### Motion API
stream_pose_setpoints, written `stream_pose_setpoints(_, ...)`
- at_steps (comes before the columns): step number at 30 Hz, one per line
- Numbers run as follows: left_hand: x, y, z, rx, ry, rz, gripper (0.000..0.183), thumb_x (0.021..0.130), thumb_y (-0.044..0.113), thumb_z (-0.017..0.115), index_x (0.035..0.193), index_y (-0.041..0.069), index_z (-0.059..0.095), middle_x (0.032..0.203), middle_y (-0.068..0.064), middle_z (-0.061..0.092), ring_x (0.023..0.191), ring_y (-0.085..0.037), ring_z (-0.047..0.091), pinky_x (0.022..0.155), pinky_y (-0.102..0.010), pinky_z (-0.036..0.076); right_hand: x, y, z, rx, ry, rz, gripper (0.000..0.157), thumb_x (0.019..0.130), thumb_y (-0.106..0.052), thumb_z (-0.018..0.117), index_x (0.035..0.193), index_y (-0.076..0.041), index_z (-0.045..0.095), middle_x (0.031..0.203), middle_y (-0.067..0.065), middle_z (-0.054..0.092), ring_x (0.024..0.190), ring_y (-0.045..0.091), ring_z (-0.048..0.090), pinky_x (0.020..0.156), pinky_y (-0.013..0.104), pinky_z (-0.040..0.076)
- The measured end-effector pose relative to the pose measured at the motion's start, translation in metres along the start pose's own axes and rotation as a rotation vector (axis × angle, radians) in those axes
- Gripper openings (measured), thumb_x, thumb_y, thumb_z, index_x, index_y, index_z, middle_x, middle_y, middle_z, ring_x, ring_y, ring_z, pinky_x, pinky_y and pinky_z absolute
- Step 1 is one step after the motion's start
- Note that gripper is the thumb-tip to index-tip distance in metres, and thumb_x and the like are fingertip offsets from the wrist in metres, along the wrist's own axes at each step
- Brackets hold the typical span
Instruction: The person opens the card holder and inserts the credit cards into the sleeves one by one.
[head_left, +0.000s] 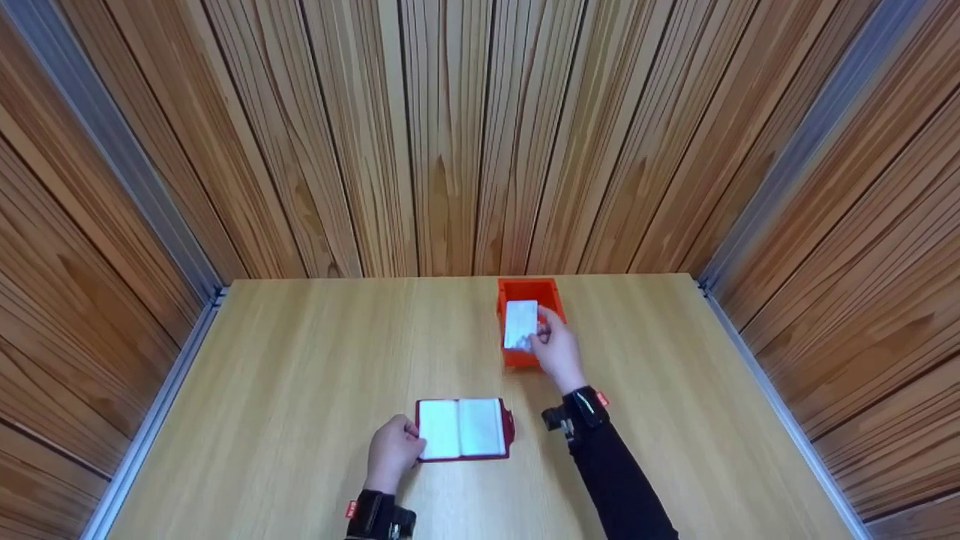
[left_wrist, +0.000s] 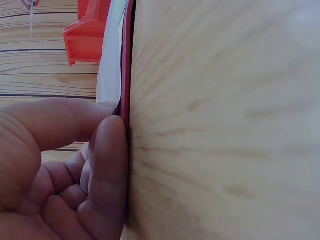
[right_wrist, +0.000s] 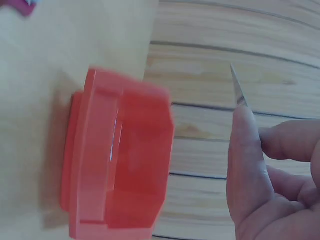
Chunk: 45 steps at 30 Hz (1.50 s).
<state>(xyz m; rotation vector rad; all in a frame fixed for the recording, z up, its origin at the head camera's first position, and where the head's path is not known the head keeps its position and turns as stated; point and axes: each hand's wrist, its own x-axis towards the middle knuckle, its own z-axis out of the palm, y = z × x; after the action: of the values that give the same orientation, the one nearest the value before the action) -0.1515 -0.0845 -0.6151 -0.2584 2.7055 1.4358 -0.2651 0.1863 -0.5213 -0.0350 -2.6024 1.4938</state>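
Note:
A small booklet (head_left: 480,427) with a dark red cover and white pages lies open on the table, a tab sticking out at its right side. My left hand (head_left: 395,448) pinches its left edge; in the left wrist view the thumb lies on the page side and a finger is against the red cover (left_wrist: 127,60). Above the orange bin (head_left: 529,288), my right hand (head_left: 557,349) holds a white card (head_left: 520,324) between thumb and fingers. Seen from the right wrist, that card (right_wrist: 237,86) appears nearly edge-on, apart from the bin (right_wrist: 95,150).
The bin stands near the back edge of the light wood table (head_left: 315,375); a thin pale edge shows inside it in the right wrist view. Wood-plank walls (head_left: 442,150) rise at the back and both sides, with metal rails (head_left: 780,405) along the side edges.

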Motion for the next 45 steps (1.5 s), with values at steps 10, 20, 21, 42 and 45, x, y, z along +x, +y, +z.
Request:
stream_pose_setpoints(10, 0.001, -0.001, 0.000, -0.008, -0.003, -0.018, 0.015, 0.081, -0.003, 0.068, 0.085, 0.004, 0.056, 0.073, -0.005, 0.056, 0.060, -0.018, 0.055, 0.053, -0.031, 0.046, -0.041, 0.008, 0.019, 0.016, -0.102, -0.087, 0.057, 0.087, 0.007, 0.065, 0.141, 0.006, 0.045, 0.086, 0.008, 0.053, 0.071, 0.018, 0.053, 0.060, 0.026, 0.050)
stream_pose_setpoints(20, -0.003, -0.001, -0.001, -0.022, 0.007, 0.008, 0.012, 0.081, -0.003, 0.066, 0.085, 0.003, 0.057, 0.071, -0.004, 0.055, 0.058, -0.017, 0.055, 0.052, -0.030, 0.045, -0.077, 0.022, 0.041, 0.009, -0.236, -0.161, 0.063, 0.084, 0.010, 0.064, 0.143, 0.006, 0.041, 0.080, 0.002, 0.051, 0.066, 0.014, 0.053, 0.058, 0.026, 0.053)
stream_pose_setpoints(21, -0.003, -0.001, -0.001, -0.022, 0.005, 0.006, 0.012, 0.081, -0.003, 0.067, 0.085, 0.003, 0.057, 0.071, -0.004, 0.055, 0.058, -0.017, 0.055, 0.052, -0.030, 0.045, -0.080, 0.023, 0.043, 0.010, -0.239, -0.178, 0.063, 0.084, 0.010, 0.065, 0.142, 0.007, 0.042, 0.080, 0.002, 0.051, 0.065, 0.013, 0.053, 0.057, 0.026, 0.053)
stream_pose_setpoints(42, -0.002, 0.000, 0.000, -0.023, 0.004, -0.005, 0.013, 0.080, -0.002, 0.067, 0.083, 0.004, 0.056, 0.070, -0.004, 0.055, 0.057, -0.017, 0.055, 0.053, -0.030, 0.044, -0.106, 0.033, 0.066, -0.198, -0.236, -0.226, 0.057, 0.082, 0.005, 0.067, 0.136, 0.009, 0.049, 0.082, 0.000, 0.050, 0.074, 0.012, 0.049, 0.067, 0.027, 0.044)
stream_pose_setpoints(45, -0.003, -0.001, 0.000, -0.020, 0.010, 0.013, 0.013, 0.079, -0.002, 0.067, 0.082, 0.004, 0.056, 0.068, -0.003, 0.055, 0.055, -0.016, 0.055, 0.052, -0.030, 0.045, -0.108, 0.032, 0.070, -0.226, -0.237, -0.220, 0.056, 0.083, 0.005, 0.067, 0.135, 0.009, 0.049, 0.083, 0.000, 0.050, 0.074, 0.013, 0.049, 0.065, 0.028, 0.044)
